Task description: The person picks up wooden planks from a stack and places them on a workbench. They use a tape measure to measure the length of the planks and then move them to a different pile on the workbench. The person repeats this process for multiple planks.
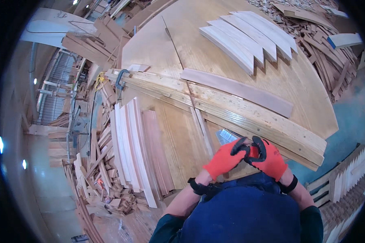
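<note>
My left hand (226, 157) and my right hand (269, 158), in orange-red gloves with black fingers, meet in front of my body. Their fingers are closed around a small red object (254, 152), whose kind I cannot make out. Just beyond them runs a long wooden fence (239, 115) across the round-edged wooden table (150, 52). A clear, shiny flat piece (226, 137) lies beside my left hand, close to the fence. Along the fence's far side rests a single brownish board (239, 91).
Pale curved boards (247, 38) lie at the far right of the table, and more curved strips (129, 141) at the left. A teal clamp (119, 79) grips the fence's far end. Offcuts (316, 52) pile up beyond the table; stacked pieces (348, 178) stand at right.
</note>
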Demonstrator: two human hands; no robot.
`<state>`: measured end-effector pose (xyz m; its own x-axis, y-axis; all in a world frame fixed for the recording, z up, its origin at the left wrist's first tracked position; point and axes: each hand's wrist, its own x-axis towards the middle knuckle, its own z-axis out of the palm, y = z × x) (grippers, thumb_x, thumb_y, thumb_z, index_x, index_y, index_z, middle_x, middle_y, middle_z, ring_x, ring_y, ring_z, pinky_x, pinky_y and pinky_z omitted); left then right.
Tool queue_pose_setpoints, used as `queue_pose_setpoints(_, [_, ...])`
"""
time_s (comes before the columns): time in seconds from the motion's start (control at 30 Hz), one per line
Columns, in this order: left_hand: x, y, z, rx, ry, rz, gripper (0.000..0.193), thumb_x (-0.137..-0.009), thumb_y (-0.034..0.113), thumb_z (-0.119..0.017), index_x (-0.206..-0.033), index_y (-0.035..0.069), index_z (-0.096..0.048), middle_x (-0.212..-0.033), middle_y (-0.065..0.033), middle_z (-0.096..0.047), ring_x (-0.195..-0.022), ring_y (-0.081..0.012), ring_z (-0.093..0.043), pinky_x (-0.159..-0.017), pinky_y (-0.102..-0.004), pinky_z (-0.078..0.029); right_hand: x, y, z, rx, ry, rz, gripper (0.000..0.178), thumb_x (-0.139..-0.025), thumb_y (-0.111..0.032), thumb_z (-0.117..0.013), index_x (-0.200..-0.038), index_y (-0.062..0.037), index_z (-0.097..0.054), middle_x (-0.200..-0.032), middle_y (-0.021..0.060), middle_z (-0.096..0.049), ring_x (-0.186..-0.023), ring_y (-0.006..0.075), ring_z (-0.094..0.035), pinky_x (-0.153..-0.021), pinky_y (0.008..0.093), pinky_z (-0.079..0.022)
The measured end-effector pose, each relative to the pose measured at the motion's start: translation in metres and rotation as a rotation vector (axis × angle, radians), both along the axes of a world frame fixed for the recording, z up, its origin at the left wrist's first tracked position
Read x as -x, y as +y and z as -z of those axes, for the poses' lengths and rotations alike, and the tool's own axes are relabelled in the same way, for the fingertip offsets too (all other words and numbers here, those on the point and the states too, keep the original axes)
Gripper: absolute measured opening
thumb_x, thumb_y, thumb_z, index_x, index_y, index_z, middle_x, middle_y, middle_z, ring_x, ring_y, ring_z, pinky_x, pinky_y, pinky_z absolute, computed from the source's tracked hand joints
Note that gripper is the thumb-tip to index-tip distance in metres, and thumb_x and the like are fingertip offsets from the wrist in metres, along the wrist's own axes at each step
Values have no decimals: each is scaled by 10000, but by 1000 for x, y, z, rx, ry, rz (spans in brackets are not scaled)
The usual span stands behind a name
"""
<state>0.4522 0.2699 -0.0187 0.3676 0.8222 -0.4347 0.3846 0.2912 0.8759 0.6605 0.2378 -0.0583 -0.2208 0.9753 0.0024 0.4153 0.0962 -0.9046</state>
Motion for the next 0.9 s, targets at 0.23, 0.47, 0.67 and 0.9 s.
queue_pose_setpoints(0.23, [15,47,-1,6,-149,22,231,-906,110,-667,-1115,14,-656,-960,-12,-677,-850,-77,-603,-751,-257,-503,13,49,-21,-16,-143,-101,684,-717,-262,-828,-1289,-19,-541,-1112,172,-632,-1025,366,-631,-879,442,-519])
queue_pose_setpoints(0.47, [84,162,6,-48,60,35,340,-910,177,-685,-1211,20,-679,-885,14,-679,-840,-90,-608,-746,-259,-507,-1,100,-17,70,-438,123,394,-744,-317,-751,-1038,-81,-635,-1028,158,-626,-938,355,-633,-809,442,-522])
queue_pose_setpoints(0.67, [238,340,61,-260,237,-344,168,-923,167,-652,-941,11,-710,-769,26,-638,-677,-99,-551,-601,-287,-461,-120,98,8,236,-750,441,244,-774,-295,-714,-871,-78,-657,-916,151,-631,-888,349,-633,-770,443,-513])
queue_pose_setpoints(0.9, [264,395,125,-460,447,-130,303,-898,129,-668,-1168,-7,-687,-915,-44,-717,-819,-106,-624,-782,-278,-515,-168,78,17,355,-824,435,259,-811,-305,-696,-898,-61,-673,-959,165,-653,-917,362,-639,-806,442,-511])
